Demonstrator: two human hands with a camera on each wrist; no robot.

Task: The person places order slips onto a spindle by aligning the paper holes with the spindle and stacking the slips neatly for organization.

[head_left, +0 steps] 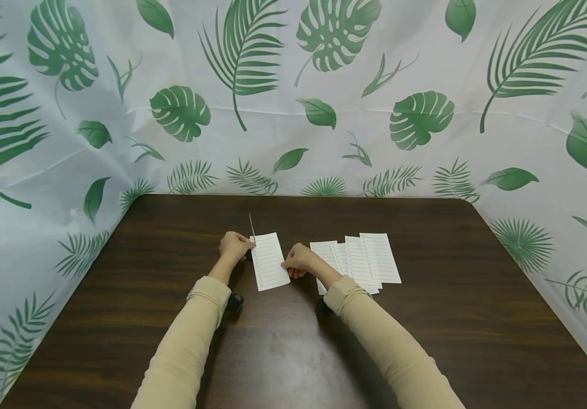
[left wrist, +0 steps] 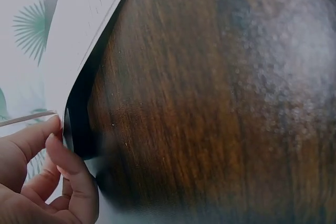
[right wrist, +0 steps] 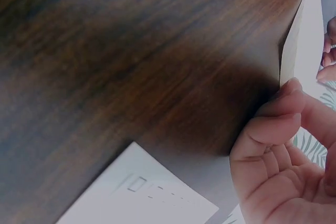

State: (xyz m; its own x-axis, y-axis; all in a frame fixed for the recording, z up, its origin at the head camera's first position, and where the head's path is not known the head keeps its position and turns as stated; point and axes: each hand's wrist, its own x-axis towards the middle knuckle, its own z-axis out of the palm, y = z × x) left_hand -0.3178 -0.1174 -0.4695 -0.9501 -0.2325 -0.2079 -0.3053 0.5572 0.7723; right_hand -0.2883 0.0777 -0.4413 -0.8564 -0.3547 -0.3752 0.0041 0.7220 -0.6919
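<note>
In the head view, both hands hold a narrow white printed paper slip by its sides, over the table. My left hand pinches its left edge, thumb against a bent finger. A thin, pale, stick-like thing meets these fingertips and slants away from them. Under the paper beside the fingers is a black object, partly hidden; its kind cannot be told. My right hand pinches the paper's right edge, with the other fingers curled beneath. The left wrist view shows the slip's edge looking layered and bowed.
Several similar printed slips lie overlapping just right of the right hand, partly covered by that wrist. All this is on a dark wooden table. A white cloth with green leaves hangs behind and along the sides.
</note>
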